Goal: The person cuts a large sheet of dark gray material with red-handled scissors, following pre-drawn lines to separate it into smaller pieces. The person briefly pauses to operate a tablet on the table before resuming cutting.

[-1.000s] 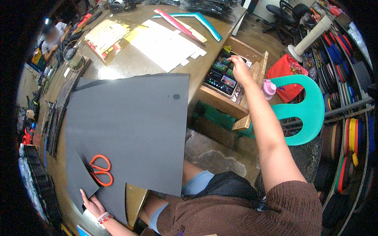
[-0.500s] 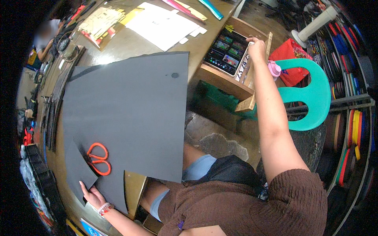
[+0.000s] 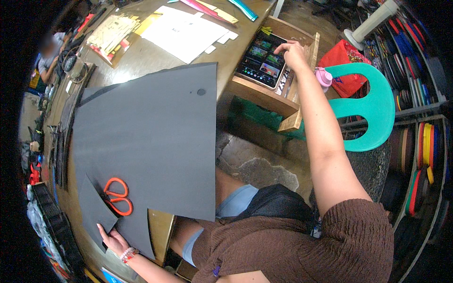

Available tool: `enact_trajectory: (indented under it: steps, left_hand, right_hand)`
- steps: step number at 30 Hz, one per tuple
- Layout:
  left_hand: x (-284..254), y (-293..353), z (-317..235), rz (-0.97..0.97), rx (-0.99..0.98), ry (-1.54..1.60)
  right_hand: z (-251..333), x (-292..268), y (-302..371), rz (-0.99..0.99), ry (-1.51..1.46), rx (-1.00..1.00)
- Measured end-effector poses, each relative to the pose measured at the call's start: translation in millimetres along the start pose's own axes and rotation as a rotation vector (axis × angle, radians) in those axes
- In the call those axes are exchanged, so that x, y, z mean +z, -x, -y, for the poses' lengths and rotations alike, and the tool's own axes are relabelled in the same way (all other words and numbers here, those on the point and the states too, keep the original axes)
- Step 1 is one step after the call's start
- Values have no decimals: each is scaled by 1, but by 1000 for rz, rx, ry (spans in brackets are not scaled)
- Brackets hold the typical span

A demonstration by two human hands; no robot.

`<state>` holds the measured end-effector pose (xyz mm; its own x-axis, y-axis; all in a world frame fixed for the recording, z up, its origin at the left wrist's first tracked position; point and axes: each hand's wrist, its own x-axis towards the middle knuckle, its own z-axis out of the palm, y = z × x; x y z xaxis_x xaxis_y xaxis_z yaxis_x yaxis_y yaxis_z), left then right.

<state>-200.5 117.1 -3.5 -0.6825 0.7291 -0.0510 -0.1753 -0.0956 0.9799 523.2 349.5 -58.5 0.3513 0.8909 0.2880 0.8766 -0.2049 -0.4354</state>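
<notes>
A large black sheet (image 3: 155,132) covers the near part of the table, its front edge hanging past the tabletop toward my lap. My left hand (image 3: 115,240) is at its lower left, fingers around the edge of a cut flap (image 3: 96,203), some of them hidden by it. Just beside the flap lie scissors with orange handles (image 3: 118,195); their blades are out of sight. My right arm reaches to a tablet (image 3: 262,61) lying in an open wooden drawer (image 3: 264,93). Over the lit screen, my right hand (image 3: 293,55) is empty with its index finger extended.
White paper (image 3: 184,35) and yellowish paper pieces (image 3: 111,33) lie at the table's far side. Right of the drawer are a pink bottle (image 3: 323,78), a green plastic stool (image 3: 377,108) and a red bag (image 3: 344,61). Shelves of coloured rolls (image 3: 427,146) line the right.
My right hand has gone from the tablet's right edge to over its screen, its index finger now pointing out. The left hand stays at the flap. The view has shifted slightly.
</notes>
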Motion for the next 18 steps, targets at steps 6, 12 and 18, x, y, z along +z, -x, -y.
enact_trajectory:
  steps: [6, 12, 18]
  left_hand:
    - [0, 0, 1, 18, -4, 53]
    - [1, 1, 0, 10, -7, 35]
    - [8, 5, -2, 30, -22, 65]
  right_hand:
    - [2, 4, 3, 92, 96, 67]
    - [3, 5, 3, 10, 103, 170]
    - [4, 2, 2, -21, 20, 18]
